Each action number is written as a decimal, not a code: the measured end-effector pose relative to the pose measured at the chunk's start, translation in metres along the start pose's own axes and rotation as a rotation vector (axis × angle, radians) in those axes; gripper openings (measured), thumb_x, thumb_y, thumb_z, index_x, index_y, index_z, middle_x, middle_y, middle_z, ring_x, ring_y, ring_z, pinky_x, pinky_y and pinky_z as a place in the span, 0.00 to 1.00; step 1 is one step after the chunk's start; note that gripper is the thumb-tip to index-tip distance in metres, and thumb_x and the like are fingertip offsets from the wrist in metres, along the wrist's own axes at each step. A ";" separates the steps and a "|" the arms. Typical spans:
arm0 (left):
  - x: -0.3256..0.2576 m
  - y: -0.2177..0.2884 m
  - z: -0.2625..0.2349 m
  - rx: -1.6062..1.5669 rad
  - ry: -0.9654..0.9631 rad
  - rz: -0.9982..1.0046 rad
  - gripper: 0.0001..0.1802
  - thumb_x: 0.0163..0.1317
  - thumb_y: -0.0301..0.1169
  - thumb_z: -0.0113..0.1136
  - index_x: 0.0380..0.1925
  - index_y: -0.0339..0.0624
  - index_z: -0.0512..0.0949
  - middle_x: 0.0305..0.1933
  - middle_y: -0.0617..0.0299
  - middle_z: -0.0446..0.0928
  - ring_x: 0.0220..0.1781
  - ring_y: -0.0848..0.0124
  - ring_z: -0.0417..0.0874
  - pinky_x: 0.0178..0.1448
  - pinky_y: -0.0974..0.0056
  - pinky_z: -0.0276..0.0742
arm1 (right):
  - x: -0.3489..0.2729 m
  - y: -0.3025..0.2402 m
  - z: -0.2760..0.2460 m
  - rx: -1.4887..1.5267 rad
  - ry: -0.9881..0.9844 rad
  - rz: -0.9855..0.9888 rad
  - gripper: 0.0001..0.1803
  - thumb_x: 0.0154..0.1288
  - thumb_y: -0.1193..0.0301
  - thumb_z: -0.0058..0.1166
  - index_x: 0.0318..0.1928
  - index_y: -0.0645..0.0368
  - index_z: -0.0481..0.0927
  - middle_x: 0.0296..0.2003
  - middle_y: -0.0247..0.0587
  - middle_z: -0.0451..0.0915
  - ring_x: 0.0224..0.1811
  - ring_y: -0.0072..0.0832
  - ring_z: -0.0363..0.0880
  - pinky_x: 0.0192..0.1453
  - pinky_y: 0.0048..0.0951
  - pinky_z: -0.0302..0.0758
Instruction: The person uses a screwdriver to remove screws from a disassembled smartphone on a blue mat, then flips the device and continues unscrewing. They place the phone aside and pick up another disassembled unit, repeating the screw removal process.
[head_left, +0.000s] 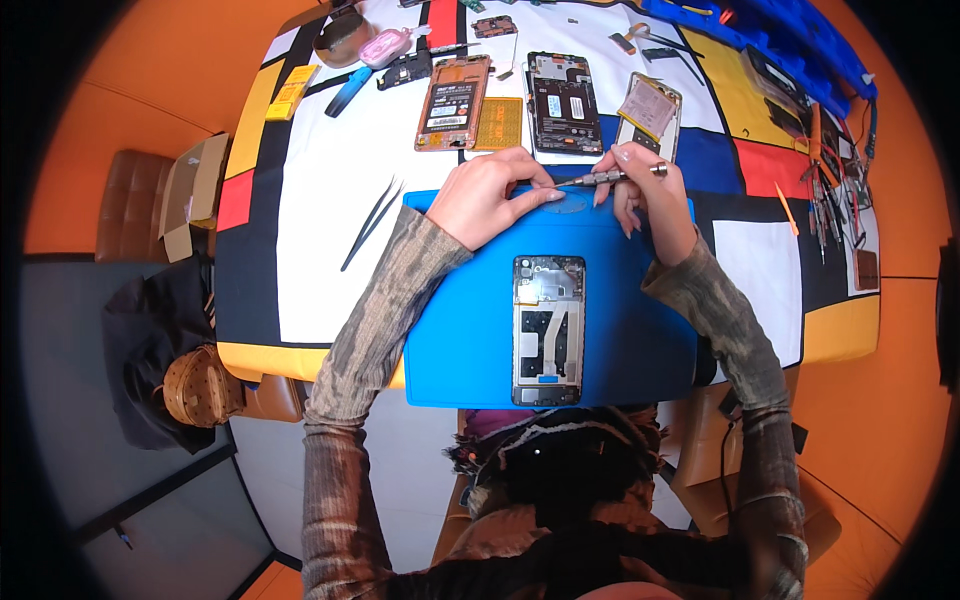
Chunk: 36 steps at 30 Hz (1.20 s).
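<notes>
My right hand (655, 190) grips a grey metal screwdriver (607, 177), held almost level with its tip pointing left. At that tip, the thumb and index finger of my left hand (490, 192) are pinched together; whatever lies between them is too small to make out. Both hands are over the far edge of a blue work mat (460, 330), above a small oval recess (566, 205). Nearer to me on the mat, an opened phone (549, 330) lies upright, its inner frame and ribbon cables bare.
Black tweezers (370, 225) lie left of the mat. Beyond it are a copper-coloured phone part with battery (453, 105), a dark opened phone (563, 100) and another phone shell (652, 108). Several tools (825, 170) are at the right, near a blue organizer (790, 35). A yellow box (291, 93) is far left.
</notes>
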<state>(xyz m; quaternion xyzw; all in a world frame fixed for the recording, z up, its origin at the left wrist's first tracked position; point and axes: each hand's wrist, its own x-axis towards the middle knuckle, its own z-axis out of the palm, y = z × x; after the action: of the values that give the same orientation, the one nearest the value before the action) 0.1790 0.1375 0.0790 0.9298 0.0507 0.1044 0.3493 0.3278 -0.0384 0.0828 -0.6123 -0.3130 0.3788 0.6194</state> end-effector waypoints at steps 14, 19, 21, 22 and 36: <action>0.006 -0.005 -0.008 -0.149 0.161 -0.225 0.11 0.61 0.37 0.61 0.33 0.43 0.86 0.27 0.59 0.81 0.28 0.70 0.81 0.36 0.67 0.74 | 0.020 0.013 -0.045 0.240 0.337 -0.084 0.17 0.69 0.63 0.43 0.33 0.65 0.76 0.15 0.38 0.72 0.09 0.15 0.61 0.13 0.16 0.55; 0.054 -0.006 -0.022 0.050 0.124 -0.477 0.29 0.62 0.55 0.54 0.26 0.37 0.85 0.22 0.59 0.82 0.27 0.71 0.83 0.36 0.67 0.76 | 0.027 0.022 -0.052 0.285 0.389 -0.050 0.16 0.68 0.62 0.44 0.34 0.64 0.76 0.14 0.36 0.71 0.09 0.14 0.60 0.12 0.16 0.54; 0.082 -0.003 -0.026 0.242 -0.177 -0.601 0.41 0.59 0.66 0.49 0.26 0.31 0.83 0.25 0.54 0.82 0.28 0.66 0.84 0.39 0.59 0.79 | 0.029 0.025 -0.053 0.245 0.372 -0.073 0.16 0.69 0.62 0.43 0.36 0.62 0.76 0.15 0.36 0.71 0.09 0.15 0.60 0.13 0.16 0.53; 0.096 0.000 -0.023 0.373 -0.263 -0.647 0.47 0.54 0.73 0.45 0.26 0.33 0.83 0.25 0.54 0.82 0.29 0.63 0.84 0.40 0.60 0.79 | 0.030 0.026 -0.053 0.235 0.377 -0.082 0.16 0.69 0.62 0.43 0.36 0.62 0.76 0.15 0.36 0.71 0.09 0.15 0.60 0.13 0.16 0.53; 0.162 -0.024 -0.023 0.027 -0.419 -0.797 0.31 0.38 0.64 0.72 0.22 0.49 0.77 0.21 0.70 0.70 0.16 0.80 0.57 0.23 0.72 0.51 | 0.041 0.021 -0.084 0.345 0.567 -0.233 0.15 0.64 0.68 0.45 0.28 0.65 0.79 0.12 0.36 0.71 0.11 0.17 0.64 0.14 0.20 0.55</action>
<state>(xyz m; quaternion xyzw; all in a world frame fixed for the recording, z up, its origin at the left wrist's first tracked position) 0.3306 0.1969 0.1057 0.8431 0.3344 -0.2296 0.3529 0.4189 -0.0480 0.0545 -0.5397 -0.1278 0.1680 0.8150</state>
